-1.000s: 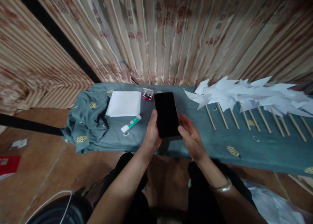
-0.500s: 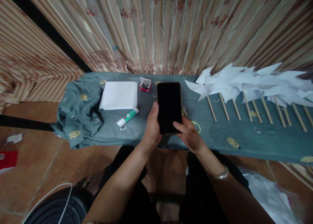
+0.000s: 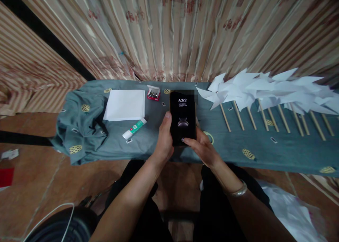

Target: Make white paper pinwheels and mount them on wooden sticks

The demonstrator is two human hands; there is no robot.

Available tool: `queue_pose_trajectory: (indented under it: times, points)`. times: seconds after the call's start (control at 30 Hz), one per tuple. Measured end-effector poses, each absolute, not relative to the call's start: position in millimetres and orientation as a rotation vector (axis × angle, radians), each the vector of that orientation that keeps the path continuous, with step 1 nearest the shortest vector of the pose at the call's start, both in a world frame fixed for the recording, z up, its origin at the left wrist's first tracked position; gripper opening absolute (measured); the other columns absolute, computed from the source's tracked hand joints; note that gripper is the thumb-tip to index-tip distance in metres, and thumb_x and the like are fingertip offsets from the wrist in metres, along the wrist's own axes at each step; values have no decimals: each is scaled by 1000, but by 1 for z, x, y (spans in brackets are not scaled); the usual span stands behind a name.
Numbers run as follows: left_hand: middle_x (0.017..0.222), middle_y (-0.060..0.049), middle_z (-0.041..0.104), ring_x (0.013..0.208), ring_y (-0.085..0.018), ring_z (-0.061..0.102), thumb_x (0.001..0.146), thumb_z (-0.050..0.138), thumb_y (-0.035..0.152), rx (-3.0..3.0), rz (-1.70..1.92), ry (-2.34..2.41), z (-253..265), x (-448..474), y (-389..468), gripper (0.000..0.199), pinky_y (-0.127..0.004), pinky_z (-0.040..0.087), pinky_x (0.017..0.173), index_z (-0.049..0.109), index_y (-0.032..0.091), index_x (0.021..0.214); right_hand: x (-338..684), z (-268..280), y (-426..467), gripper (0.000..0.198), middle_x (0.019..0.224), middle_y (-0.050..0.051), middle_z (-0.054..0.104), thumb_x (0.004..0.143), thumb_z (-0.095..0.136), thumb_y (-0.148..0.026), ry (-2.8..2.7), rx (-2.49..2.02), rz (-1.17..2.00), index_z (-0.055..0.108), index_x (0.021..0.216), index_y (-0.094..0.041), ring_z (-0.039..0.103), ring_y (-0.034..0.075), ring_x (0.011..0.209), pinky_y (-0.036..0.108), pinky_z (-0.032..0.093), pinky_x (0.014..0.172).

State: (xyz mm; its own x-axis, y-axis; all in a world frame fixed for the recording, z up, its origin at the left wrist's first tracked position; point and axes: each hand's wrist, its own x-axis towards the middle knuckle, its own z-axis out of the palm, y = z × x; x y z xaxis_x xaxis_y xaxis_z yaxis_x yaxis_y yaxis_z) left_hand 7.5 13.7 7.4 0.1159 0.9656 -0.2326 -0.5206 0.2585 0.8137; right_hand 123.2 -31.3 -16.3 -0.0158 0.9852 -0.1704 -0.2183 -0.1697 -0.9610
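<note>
A smartphone (image 3: pixel 182 111) is held upright over the table's front part, its dark screen lit with the time 6:52. My left hand (image 3: pixel 164 138) is closed around its left edge, thumb along the side. At the lower right, my right hand (image 3: pixel 203 146) also grips the phone, with the thumb on the bottom of the screen; its other fingers are partly hidden behind. Left of the phone lie a glue stick (image 3: pixel 134 128), a stack of white paper (image 3: pixel 125 105) and a small open red box (image 3: pixel 153 94) of metal pieces.
Several white paper pinwheels (image 3: pixel 243 88) on wooden sticks lie in a row along the right of the cloth-covered table (image 3: pixel 185 155). A roll of tape (image 3: pixel 210 137) is half hidden by my right hand. Behind hangs a striped curtain (image 3: pixel 180 34). A plastic bag (image 3: pixel 291 210) lies on the floor.
The phone's screen has gone from black to lit, showing the time. My right thumb has shifted slightly left toward the screen's bottom centre. The view has turned slightly.
</note>
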Motion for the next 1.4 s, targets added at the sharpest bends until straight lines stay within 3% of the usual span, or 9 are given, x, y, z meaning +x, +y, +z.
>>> queue_pose_trajectory:
  times: [0.53,0.7,1.07,1.23,1.4]
  points:
    - [112,-6,74,117,-26,63,88,58,60,667,1216,852,6,12,13,48,-36,46,102,70,18,108,128,-14,-33,46,117,6,72,76,71,-38,-1117,-1257,1314,62,120,-24,62,30,120,48,46,108]
    - [101,-8,78,114,-30,67,85,59,62,533,1183,832,7,16,12,49,-40,51,98,73,18,100,130,-11,-31,45,121,9,72,79,70,-40,-1077,-1201,1319,62,120,-23,65,32,116,50,50,103]
    - [107,-11,78,111,-30,69,87,58,60,413,1124,833,1,23,7,52,-40,53,98,72,16,111,144,-21,-29,41,135,2,65,89,53,-35,-1068,-1103,1296,58,129,-27,57,28,129,48,47,109]
    - [108,-10,77,113,-31,68,84,60,62,431,1122,852,-2,25,8,55,-40,52,98,72,16,111,145,-22,-29,47,140,0,62,86,50,-30,-1093,-1140,1268,56,133,-28,52,28,135,47,42,114]
    - [105,-11,78,114,-33,68,83,58,65,459,1097,868,-4,24,8,56,-41,54,95,73,16,105,145,-19,-29,55,140,-2,62,82,50,-27,-1113,-1146,1297,53,136,-29,52,27,135,45,47,110]
